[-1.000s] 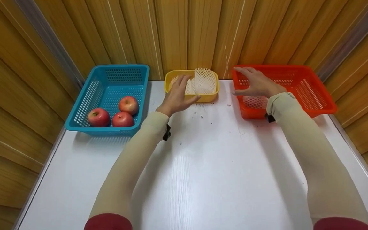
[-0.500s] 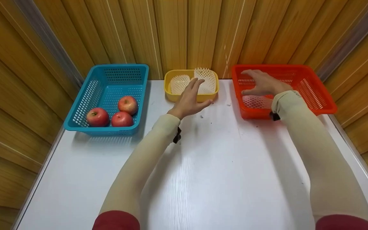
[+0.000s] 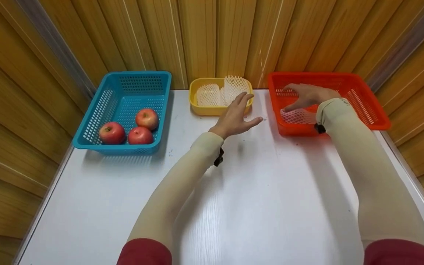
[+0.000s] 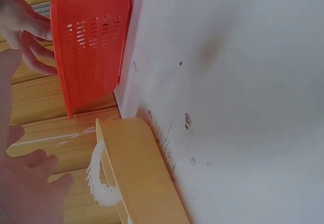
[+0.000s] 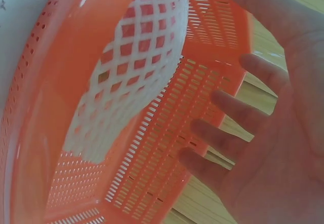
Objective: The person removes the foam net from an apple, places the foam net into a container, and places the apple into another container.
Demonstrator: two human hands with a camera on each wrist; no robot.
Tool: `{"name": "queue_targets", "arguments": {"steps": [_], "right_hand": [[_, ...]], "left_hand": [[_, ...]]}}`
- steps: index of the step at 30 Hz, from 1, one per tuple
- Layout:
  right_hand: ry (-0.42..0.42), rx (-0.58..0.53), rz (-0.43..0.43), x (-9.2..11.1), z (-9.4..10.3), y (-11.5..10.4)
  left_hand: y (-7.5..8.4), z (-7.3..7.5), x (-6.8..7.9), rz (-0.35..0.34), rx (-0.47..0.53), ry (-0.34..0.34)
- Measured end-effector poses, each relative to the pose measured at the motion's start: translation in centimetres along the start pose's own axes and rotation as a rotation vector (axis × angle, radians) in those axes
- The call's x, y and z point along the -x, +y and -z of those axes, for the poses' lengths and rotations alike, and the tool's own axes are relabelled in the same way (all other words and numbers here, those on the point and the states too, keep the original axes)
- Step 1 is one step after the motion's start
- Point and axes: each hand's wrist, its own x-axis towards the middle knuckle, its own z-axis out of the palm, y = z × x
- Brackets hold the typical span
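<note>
My left hand [image 3: 236, 119] hovers over the white table in front of the yellow container [image 3: 208, 110], fingers spread, holding nothing. White foam nets [image 3: 209, 95] lie in that container; one sticks up above its rim. Over the left part of the red basket [image 3: 374, 125] is my right hand [image 3: 309, 95], its fingers apart with nothing between them. Beneath it, inside the basket, rests a rounded foam net [image 5: 144, 41] with red showing through its mesh. The right sleeve covers part of that basket's front rim.
At the left stands a blue basket [image 3: 90, 146] with three red apples [image 3: 140, 136] near its front. Wood-panelled walls [image 3: 230, 36] enclose the white table [image 3: 256, 206] at the back and sides.
My left hand has moved rightward from over the yellow container to in front of it. The right hand has shifted slightly right and lower. Both stay empty.
</note>
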Motion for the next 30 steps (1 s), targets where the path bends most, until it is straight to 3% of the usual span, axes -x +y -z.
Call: {"name": "queue_targets", "arguments": {"steps": [13, 30], "right_hand": [[-0.088, 0.02, -0.025, -0.4, -0.2, 0.3], [-0.131, -0.109, -0.123, -0.3, -2.0, 1.1]], "left_hand": [[2.2, -2.7, -1.1, -0.039, -0.052, -0.032], [2.9, -3.7, -1.2, -0.066, -0.07, -0.043]]}}
